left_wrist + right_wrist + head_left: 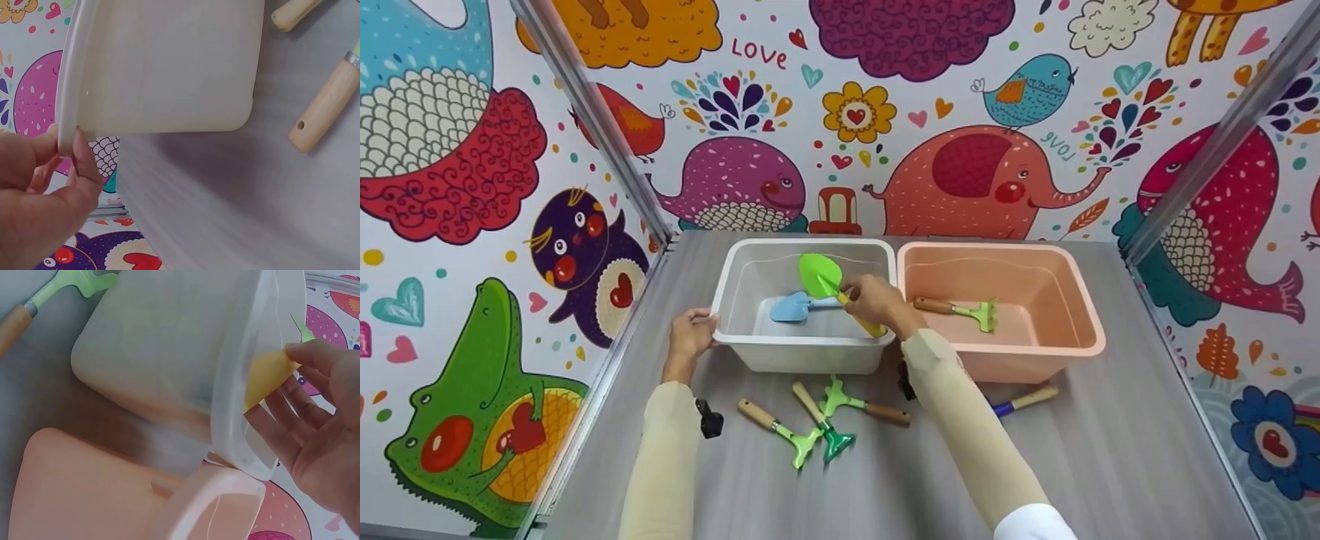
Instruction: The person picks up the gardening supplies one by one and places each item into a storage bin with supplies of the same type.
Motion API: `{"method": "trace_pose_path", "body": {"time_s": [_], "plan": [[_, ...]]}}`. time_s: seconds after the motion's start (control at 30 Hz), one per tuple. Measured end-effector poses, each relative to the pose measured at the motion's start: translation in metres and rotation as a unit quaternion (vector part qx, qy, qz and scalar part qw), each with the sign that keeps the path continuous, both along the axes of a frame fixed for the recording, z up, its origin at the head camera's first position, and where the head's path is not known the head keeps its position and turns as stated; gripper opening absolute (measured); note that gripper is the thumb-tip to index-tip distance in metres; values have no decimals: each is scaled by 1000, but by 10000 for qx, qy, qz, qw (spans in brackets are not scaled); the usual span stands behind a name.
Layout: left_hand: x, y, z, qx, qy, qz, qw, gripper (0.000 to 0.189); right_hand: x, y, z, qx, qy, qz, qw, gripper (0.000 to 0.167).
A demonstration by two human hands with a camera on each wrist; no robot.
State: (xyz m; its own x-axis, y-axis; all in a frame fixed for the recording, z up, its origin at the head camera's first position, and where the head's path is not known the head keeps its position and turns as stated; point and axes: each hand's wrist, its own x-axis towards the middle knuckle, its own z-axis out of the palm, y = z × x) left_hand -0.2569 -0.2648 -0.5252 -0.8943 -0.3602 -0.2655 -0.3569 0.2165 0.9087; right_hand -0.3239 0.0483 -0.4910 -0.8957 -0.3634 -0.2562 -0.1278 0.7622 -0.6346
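Observation:
My right hand [877, 301] pinches the yellow handle of a hand trowel [820, 275] with a bright green blade. The trowel is tilted over the white tub [802, 354], its blade up and its handle end low, near the tub's front right corner. In the right wrist view, thumb and fingertips meet the yellow handle [269, 377]. My left hand [690, 339] holds the tub's left rim; the left wrist view shows thumb and fingers on either side of the rim [67, 112]. Inside the tub lies a light blue toy shovel [790, 307].
A pink tub [1020, 364] adjoins on the right, with a green hand rake [985, 316] in it. Several wooden-handled tools, including a dark green one [837, 442], lie in front. A blue-and-wood tool [1027, 400] is partly hidden by my right sleeve. Patterned walls surround the table.

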Motion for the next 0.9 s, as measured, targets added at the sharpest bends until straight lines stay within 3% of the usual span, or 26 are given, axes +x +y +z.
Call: {"method": "trace_pose_path", "body": {"time_s": [0.4,0.73,0.9], "plan": [[2,-1,1,-218,80,86,9997,30,1,-9,-12,243,102,52,9996,46],[3,-3,-3,-598,152,85,9981,29,3,-13,-20,525,718,278,9956,45],[1,-3,-4,-577,209,99,9981,28,6,-13,-21,643,565,365,9957,47]]}}
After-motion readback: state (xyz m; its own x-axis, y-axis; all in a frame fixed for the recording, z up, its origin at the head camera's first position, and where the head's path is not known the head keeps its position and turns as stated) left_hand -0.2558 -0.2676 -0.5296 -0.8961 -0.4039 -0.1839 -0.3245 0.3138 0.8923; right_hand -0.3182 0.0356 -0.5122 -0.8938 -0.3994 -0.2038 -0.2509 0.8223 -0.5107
